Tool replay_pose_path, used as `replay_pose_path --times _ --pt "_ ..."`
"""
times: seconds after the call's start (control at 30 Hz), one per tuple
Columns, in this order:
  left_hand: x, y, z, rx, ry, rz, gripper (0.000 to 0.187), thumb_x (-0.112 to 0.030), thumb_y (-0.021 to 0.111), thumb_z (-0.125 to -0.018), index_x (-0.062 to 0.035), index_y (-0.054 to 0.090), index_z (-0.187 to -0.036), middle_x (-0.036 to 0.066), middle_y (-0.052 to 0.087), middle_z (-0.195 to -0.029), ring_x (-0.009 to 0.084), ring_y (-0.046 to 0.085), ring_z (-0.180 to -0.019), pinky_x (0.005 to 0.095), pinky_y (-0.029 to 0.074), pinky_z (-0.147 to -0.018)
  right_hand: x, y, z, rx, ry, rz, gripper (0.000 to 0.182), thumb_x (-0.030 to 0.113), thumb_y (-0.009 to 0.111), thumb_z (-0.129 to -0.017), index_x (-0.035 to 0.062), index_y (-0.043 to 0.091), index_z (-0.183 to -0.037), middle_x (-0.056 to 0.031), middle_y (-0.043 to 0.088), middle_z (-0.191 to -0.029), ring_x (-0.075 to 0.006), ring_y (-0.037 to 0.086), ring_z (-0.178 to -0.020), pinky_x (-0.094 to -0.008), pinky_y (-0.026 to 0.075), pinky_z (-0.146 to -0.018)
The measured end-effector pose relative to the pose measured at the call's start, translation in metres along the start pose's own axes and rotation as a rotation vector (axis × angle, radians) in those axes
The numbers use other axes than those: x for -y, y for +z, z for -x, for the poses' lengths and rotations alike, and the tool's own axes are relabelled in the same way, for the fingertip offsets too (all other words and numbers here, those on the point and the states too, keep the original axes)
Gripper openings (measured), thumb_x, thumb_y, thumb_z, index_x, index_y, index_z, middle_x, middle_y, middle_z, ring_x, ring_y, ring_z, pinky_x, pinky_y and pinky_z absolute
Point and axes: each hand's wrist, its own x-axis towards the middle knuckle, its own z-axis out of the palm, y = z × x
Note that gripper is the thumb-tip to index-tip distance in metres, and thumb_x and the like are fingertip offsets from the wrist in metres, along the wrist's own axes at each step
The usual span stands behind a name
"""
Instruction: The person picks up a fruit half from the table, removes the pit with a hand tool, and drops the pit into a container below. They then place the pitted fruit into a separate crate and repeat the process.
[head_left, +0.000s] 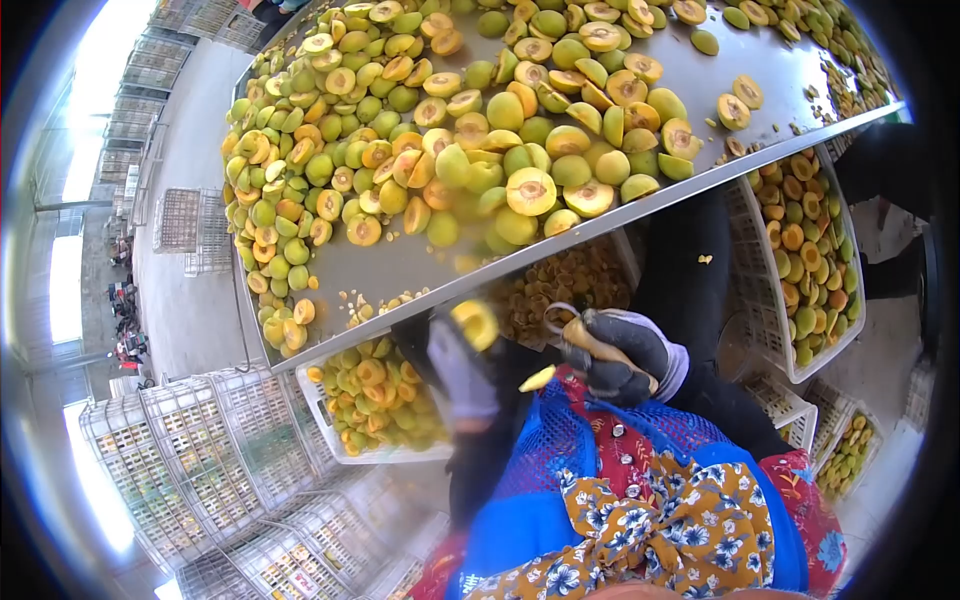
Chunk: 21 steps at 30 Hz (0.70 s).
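My right hand [620, 358], in a dark-palmed grey glove, is closed round the wooden handle [597, 343] of a small tool with a metal loop [560, 317] at its end. My left hand [458, 365], gloved and blurred, holds a halved yellow fruit [474, 325] with its hollow facing up. Between the hands and slightly lower, a yellow-green fruit piece [538, 379] appears in front of my blue apron [530, 450]. Beyond both hands, many green and yellow halved fruits [530, 191] lie on the metal table [350, 272], several with pits showing.
Below the table edge, a white crate [340, 440] of fruit stands at left and another crate [790, 365] at right. Fruit scraps [570, 285] lie under the edge. Stacked crates [210, 430] fill the lower left. A person's dark sleeve [885, 160] shows at far right.
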Motion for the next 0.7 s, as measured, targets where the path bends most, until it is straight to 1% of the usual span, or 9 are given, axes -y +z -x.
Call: replay_pose_path --times 0.07,0.13,0.23,0.3,0.4,0.5,0.53,0.67,0.7 --pt "-0.010 -0.049 -0.001 -0.264 0.061 -0.453 0.042 -0.031 0.049 -0.102 0.0000 0.050 -0.130 0.020 0.062 -0.113 0.0288 0.066 -0.093 0.0390 0.053 -0.077 0.005 -0.014 0.000 -0.206 -0.012 0.135 0.040 0.041 0.047 -0.103 0.0022 0.056 -0.093 -0.0023 0.049 -0.058 -0.0088 0.043 -0.039 -0.0214 0.036 -0.037" --pt "-0.006 -0.093 -0.008 -0.497 0.296 -1.446 0.042 -0.032 0.053 -0.099 -0.0013 0.054 -0.128 0.023 0.062 -0.115 0.0368 0.063 -0.100 0.0442 0.051 -0.085 0.006 -0.024 -0.003 -0.353 -0.080 0.454 0.038 0.038 0.046 -0.103 0.0028 0.056 -0.094 -0.0024 0.050 -0.060 -0.0099 0.046 -0.044 -0.0231 0.039 -0.042" --pt "-0.024 -0.088 -0.036 -0.490 0.302 -1.434 0.042 -0.032 0.057 -0.095 -0.0029 0.058 -0.125 0.025 0.061 -0.116 0.0424 0.059 -0.106 0.0476 0.047 -0.092 0.001 -0.047 -0.014 -0.327 -0.272 0.919 0.037 0.039 0.048 -0.102 0.0036 0.057 -0.095 -0.0014 0.050 -0.063 -0.0101 0.049 -0.049 -0.0247 0.041 -0.048" --pt "-0.049 -0.043 -0.064 -0.251 0.329 -1.205 0.042 -0.033 0.059 -0.093 -0.0031 0.060 -0.122 0.025 0.062 -0.116 0.0404 0.060 -0.107 0.0450 0.048 -0.092 -0.003 -0.058 -0.017 -0.293 -0.440 1.147 0.037 0.040 0.049 -0.102 0.0045 0.057 -0.096 -0.0007 0.050 -0.064 -0.0096 0.050 -0.053 -0.0256 0.041 -0.050" --pt "-0.026 0.011 -0.125 -0.025 0.412 -1.275 0.060 -0.039 0.065 -0.088 -0.0038 0.049 -0.133 0.024 0.063 -0.116 0.0398 0.062 -0.105 0.0449 0.050 -0.088 0.001 -0.034 -0.008 -0.451 -0.079 0.733 0.036 0.041 0.051 -0.101 0.0062 0.056 -0.093 -0.0005 0.052 -0.066 -0.0080 0.050 -0.053 -0.0250 0.040 -0.049" --pt "-0.028 0.029 -0.148 0.086 0.366 -1.304 0.069 -0.042 0.066 -0.085 -0.0040 0.042 -0.138 0.025 0.064 -0.114 0.0424 0.063 -0.104 0.0463 0.049 -0.090 0.002 -0.025 -0.002 -0.552 -0.051 0.859 0.034 0.039 0.051 -0.102 0.0072 0.055 -0.090 0.0004 0.053 -0.068 -0.0053 0.050 -0.056 -0.0236 0.039 -0.048" --pt "-0.021 0.020 -0.157 0.080 0.532 -1.119 0.062 -0.039 0.061 -0.087 -0.0050 0.045 -0.136 0.021 0.066 -0.105 0.0360 0.068 -0.086 0.0427 0.055 -0.072 0.003 -0.021 -0.002 -0.572 -0.064 0.884 0.032 0.035 0.053 -0.101 0.0059 0.054 -0.089 -0.0062 0.055 -0.067 -0.0145 0.053 -0.051 -0.0292 0.042 -0.049" --pt "-0.031 0.003 -0.109 0.450 -0.060 0.095 0.047 -0.028 0.050 -0.091 -0.0084 0.049 -0.134 0.006 0.064 -0.092 0.0116 0.058 -0.059 0.0233 0.039 -0.041 -0.010 -0.037 -0.015 -0.467 -0.590 1.511 0.024 0.027 0.055 -0.099 0.0036 0.053 -0.097 -0.0213 0.058 -0.070 -0.0354 0.057 -0.053 -0.0431 0.047 -0.054" --pt "-0.021 -0.007 -0.103 0.606 -0.210 0.276 0.047 -0.033 0.047 -0.094 -0.0065 0.049 -0.133 0.009 0.065 -0.096 0.0178 0.062 -0.065 0.0277 0.049 -0.051 -0.008 -0.025 -0.019 -0.469 -0.621 1.620 0.023 0.026 0.056 -0.098 0.0028 0.052 -0.099 -0.0240 0.058 -0.071 -0.0393 0.058 -0.056 -0.0461 0.048 -0.055"
